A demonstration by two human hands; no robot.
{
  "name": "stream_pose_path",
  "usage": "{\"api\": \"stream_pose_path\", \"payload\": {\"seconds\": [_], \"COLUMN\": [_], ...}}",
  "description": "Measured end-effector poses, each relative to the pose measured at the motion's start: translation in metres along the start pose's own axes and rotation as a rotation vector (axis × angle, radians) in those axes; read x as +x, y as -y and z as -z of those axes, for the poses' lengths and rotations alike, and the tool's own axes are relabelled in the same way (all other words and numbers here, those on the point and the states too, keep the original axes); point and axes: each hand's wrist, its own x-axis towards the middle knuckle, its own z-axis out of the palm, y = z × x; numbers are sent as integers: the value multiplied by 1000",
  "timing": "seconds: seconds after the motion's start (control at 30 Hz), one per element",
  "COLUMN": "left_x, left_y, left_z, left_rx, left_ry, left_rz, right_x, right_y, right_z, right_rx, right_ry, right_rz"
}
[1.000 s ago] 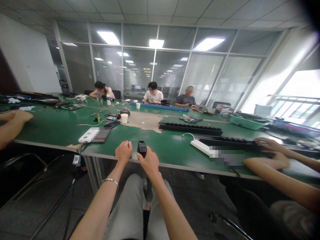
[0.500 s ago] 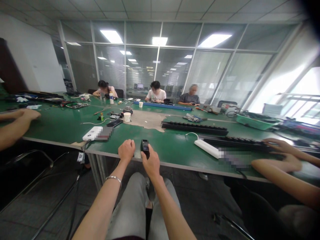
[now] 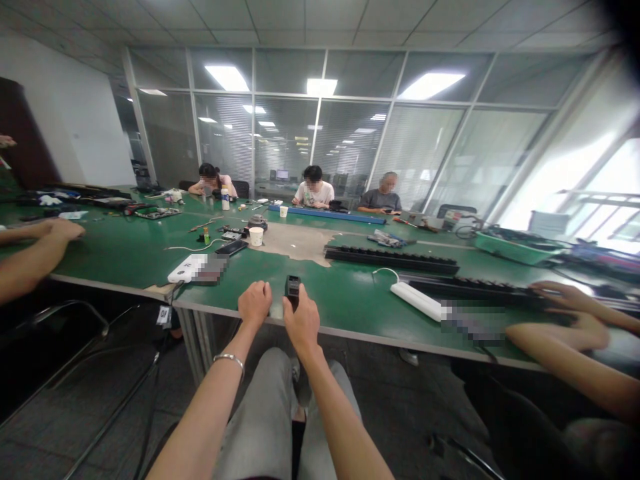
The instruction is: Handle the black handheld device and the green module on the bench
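My right hand (image 3: 301,323) is closed around a small black device (image 3: 293,290), held upright just above the near edge of the green table (image 3: 350,300). My left hand (image 3: 255,302) is curled into a fist beside it, resting at the table edge, with a silver bracelet on its wrist. Whether the left fist holds anything is hidden. Both forearms reach forward over my grey-trousered legs.
A white power strip (image 3: 410,297) and long black keyboard-like bars (image 3: 390,257) lie to the right, where another person's hands (image 3: 565,313) work. A white box (image 3: 187,269), a paper cup (image 3: 256,235) and small parts lie to the left. Three people sit at the far side.
My right hand has closed further around the black device and lifted it slightly. The view has shifted a little; my left fist stays beside it.
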Motion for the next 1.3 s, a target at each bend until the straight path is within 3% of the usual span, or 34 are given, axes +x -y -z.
{"api": "stream_pose_path", "payload": {"seconds": [0.17, 0.37, 0.67, 1.0, 1.3], "left_x": [0, 1, -1, 0, -1], "left_y": [1, 1, -2, -1, -2], "left_z": [-3, -2, 1, -1, -1], "left_rx": [-9, -15, 4, 1, -4], "left_ry": [-4, -4, 16, 9, 18], "left_rz": [-7, -20, -7, -5, -1], "right_x": [23, 31, 6, -1, 2], "right_y": [4, -30, -78, -90, -86], "right_z": [22, 44, 22, 16, 20], "right_rx": [61, 54, -34, 11, 5], "right_ry": [-107, -159, -71, -86, -38], "right_rz": [-5, -87, -101, 6, -113]}}
